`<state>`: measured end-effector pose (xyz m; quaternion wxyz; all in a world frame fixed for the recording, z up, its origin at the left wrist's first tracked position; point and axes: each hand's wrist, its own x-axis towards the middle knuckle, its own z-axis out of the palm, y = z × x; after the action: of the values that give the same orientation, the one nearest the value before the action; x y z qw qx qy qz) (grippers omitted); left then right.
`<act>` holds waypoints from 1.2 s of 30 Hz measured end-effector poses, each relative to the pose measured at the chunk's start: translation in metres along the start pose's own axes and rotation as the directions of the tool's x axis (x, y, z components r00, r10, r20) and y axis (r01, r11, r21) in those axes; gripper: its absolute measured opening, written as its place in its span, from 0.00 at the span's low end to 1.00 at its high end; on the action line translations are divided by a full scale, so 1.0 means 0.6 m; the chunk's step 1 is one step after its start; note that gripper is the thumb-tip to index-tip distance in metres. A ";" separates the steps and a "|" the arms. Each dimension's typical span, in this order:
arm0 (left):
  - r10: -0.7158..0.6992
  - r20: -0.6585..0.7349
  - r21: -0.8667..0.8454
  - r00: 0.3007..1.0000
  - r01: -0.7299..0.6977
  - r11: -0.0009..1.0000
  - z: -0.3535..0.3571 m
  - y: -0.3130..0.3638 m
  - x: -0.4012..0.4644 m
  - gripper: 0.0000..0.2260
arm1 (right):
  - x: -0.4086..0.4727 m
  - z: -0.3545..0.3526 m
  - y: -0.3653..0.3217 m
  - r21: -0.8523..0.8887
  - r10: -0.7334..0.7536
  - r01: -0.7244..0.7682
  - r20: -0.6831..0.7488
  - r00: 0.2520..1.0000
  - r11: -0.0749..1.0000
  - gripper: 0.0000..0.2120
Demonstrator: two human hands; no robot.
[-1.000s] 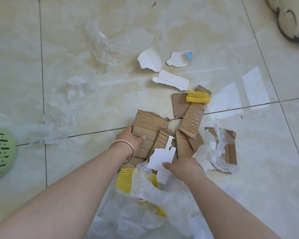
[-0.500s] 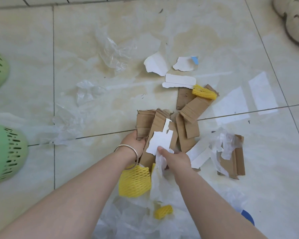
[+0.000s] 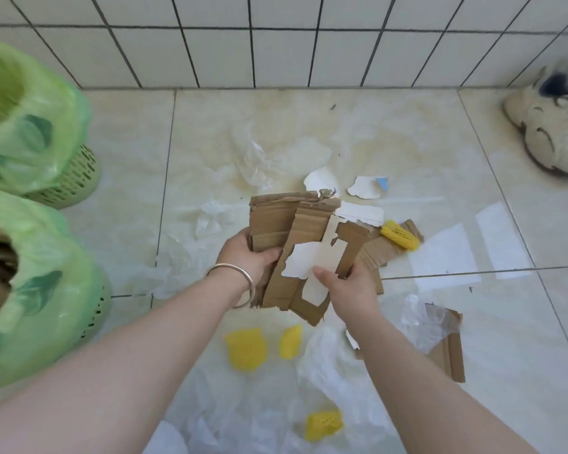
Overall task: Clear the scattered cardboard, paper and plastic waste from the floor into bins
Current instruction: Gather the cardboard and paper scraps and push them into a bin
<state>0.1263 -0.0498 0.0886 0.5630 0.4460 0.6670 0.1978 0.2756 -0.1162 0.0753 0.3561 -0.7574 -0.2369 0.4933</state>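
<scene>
A stack of torn brown cardboard pieces (image 3: 286, 224) with a white paper scrap on top is lifted above the floor. My left hand (image 3: 248, 253), with a silver bangle on the wrist, grips the stack's left edge. My right hand (image 3: 348, 288) grips its lower right edge, thumb on the white scrap. Two green bins lined with green bags stand at the left: the far bin (image 3: 76, 178) and the near bin (image 3: 99, 309), which holds cardboard. Loose cardboard (image 3: 450, 352), white paper scraps (image 3: 364, 188), clear plastic film (image 3: 259, 165) and yellow foam nets (image 3: 245, 348) lie on the floor.
A white tiled wall (image 3: 276, 44) closes the far side. A pale sneaker (image 3: 551, 126) sits at the far right. More crumpled plastic (image 3: 250, 421) lies near my arms. Another yellow net (image 3: 399, 235) rests on cardboard behind the stack.
Both hands have gathered the cardboard pieces into one stack and raised it off the floor. The view has tilted up, bringing the wall and both bins into sight.
</scene>
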 end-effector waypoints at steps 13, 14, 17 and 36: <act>0.141 -0.216 -0.181 0.966 -0.182 0.966 -0.192 0.143 -0.093 0.16 | -0.113 0.037 -0.248 0.069 -0.245 0.241 0.058 0.968 0.968 0.08; 0.139 -0.252 -0.172 0.958 -0.186 0.967 -0.211 0.145 -0.105 0.18 | -0.129 0.053 -0.261 0.075 -0.253 0.248 0.074 0.965 0.966 0.08; 0.131 -0.344 -0.145 0.930 -0.190 0.971 -0.265 0.145 -0.143 0.20 | -0.166 0.109 -0.290 0.098 -0.273 0.262 0.127 0.953 0.960 0.09; -0.078 -0.533 -0.309 0.842 -0.108 0.945 -0.631 -0.078 -0.225 0.05 | -0.299 0.506 -0.295 -0.068 -0.297 0.372 0.478 0.827 0.926 0.09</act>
<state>-0.2464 -0.0948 0.2391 0.4175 0.2782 0.7523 0.4272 -0.0756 -0.0386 0.2369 0.3099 -0.5915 -0.4816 0.5676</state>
